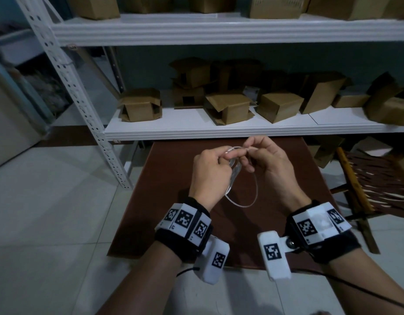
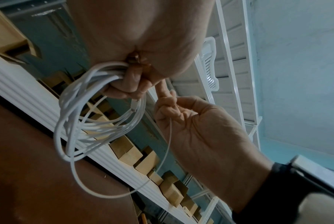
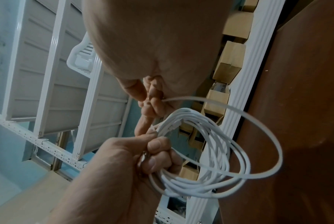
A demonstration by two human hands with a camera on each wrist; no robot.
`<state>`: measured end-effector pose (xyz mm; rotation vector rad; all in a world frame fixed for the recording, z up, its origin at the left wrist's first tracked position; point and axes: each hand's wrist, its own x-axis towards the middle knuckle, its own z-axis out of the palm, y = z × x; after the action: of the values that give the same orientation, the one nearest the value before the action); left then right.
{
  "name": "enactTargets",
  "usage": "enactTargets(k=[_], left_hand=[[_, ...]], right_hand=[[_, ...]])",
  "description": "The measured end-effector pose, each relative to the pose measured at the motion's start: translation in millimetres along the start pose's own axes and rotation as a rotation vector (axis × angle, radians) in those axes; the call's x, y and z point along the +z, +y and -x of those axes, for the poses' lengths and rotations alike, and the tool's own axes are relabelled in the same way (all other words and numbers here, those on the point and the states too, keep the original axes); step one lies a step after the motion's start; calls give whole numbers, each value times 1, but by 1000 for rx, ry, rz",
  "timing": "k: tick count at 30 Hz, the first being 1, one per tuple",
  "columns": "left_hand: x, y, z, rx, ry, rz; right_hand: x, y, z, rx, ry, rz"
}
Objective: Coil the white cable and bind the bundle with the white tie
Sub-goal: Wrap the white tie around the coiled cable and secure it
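Observation:
Above the brown table (image 1: 169,183) my left hand (image 1: 220,159) grips the white cable (image 1: 234,176) where its several loops are gathered into a coil. In the left wrist view the coil (image 2: 97,121) hangs from the curled fingers (image 2: 129,84), and a plug (image 2: 134,104) lies along one loop. My right hand (image 1: 250,151) is close beside the left and pinches the cable's loose strand (image 3: 196,99). That strand swings out in one wider loop (image 1: 255,192) below both hands. I cannot make out the white tie in any view.
Just behind the table runs a white metal shelf (image 1: 242,129) holding several cardboard boxes (image 1: 228,108), its slanted upright (image 1: 87,114) at the left. A wooden slatted chair (image 1: 360,185) stands to the right. Pale floor tiles (image 1: 48,212) lie on the left.

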<state>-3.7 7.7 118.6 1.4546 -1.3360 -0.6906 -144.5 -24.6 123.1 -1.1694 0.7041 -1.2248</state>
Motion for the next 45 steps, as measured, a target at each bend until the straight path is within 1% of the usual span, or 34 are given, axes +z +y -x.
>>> enactTargets(k=[5, 10, 14, 19, 26, 30, 37, 41, 45], left_hand=[[-6, -3, -6, 13, 33, -63], [-10, 1, -5, 36, 93, -167], [-9, 4, -3, 29, 96, -185], [-12, 5, -2, 12, 82, -186], [-8, -4, -5, 54, 1, -269], [-10, -5, -5, 78, -88, -335], [-15, -9, -7, 93, -164, -392], [-13, -9, -7, 97, -179, -398], [-11, -11, -6, 65, -201, -411]], right_hand=[[-5, -1, 1, -20, 6, 104], [-10, 2, 3, -131, 55, 406], [-13, 0, 3, -199, 68, 447], [-14, -2, 5, -219, -13, 491], [-16, 7, 2, -290, -126, 563], [-17, 8, 1, -276, -169, 591], [-18, 6, 1, -239, -175, 669], [-16, 5, 3, -217, -192, 647], [-14, 5, 4, -244, -178, 623]])
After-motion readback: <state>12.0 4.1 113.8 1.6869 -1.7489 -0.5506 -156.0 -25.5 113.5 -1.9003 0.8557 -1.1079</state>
